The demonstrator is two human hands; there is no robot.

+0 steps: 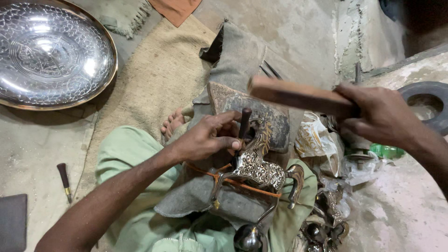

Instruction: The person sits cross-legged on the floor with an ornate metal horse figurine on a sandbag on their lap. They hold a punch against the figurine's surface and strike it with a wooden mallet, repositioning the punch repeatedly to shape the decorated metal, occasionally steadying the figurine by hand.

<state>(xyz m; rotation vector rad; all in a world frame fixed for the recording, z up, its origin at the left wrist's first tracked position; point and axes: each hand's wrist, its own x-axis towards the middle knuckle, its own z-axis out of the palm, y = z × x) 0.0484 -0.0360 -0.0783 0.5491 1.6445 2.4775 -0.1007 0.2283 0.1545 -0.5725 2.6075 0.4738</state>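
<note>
An engraved metal horse figure [255, 169] lies on a grey cloth pad [200, 196] across my lap, tied down with an orange cord [242, 183]. My left hand [210, 137] holds a dark chisel-like tool [244, 122] upright against the horse near its neck. My right hand [380, 116] grips a flat wooden mallet [298, 95], raised above and to the right of the tool. The mallet looks blurred.
A large engraved silver tray [49, 53] lies at the top left on the floor. A small dark-handled tool [64, 179] rests on the left. Crumpled bags [319, 140] and metal pieces [326, 224] sit at the right. A black ring [427, 105] lies on the far right ledge.
</note>
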